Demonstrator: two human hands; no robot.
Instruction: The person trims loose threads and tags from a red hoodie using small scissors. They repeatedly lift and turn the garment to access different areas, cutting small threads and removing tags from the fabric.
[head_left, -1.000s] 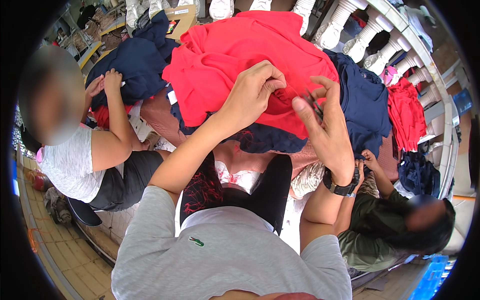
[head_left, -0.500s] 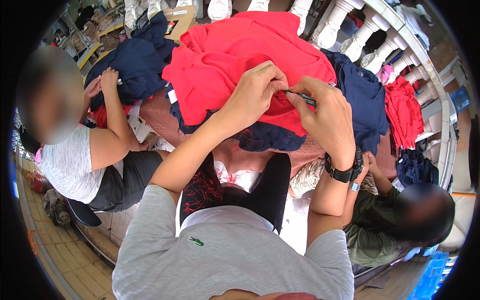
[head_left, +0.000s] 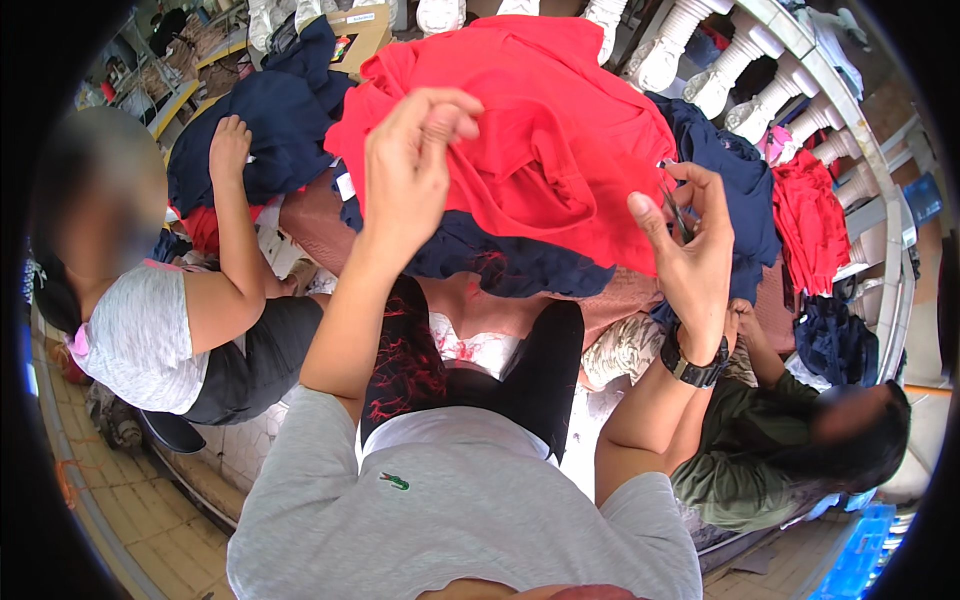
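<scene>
A bright red garment [head_left: 540, 100] lies spread in a heap before me, over dark navy cloth [head_left: 490, 262] that carries loose red threads. My left hand [head_left: 410, 165] is raised above the garment's left part, index finger and thumb bent together; anything between them is too small to make out. Small dark thread snips [head_left: 680, 217] lie in my right hand [head_left: 695, 240], near the garment's right edge. The fingers are curled round the snips, with the thumb apart from the index finger. A black watch sits on my right wrist.
A co-worker [head_left: 150, 330] on the left has a hand on a navy garment [head_left: 260, 125]. Another person [head_left: 770, 440] sits at the right. More navy [head_left: 725, 180] and red clothes [head_left: 810, 225] are piled along the white balusters [head_left: 745, 75]. A cardboard box [head_left: 360, 38] stands behind.
My hands, close together before, have moved apart: the left up and leftward, the right to the right with the snips. The red garment's folds have shifted. The left co-worker's hand has risen slightly.
</scene>
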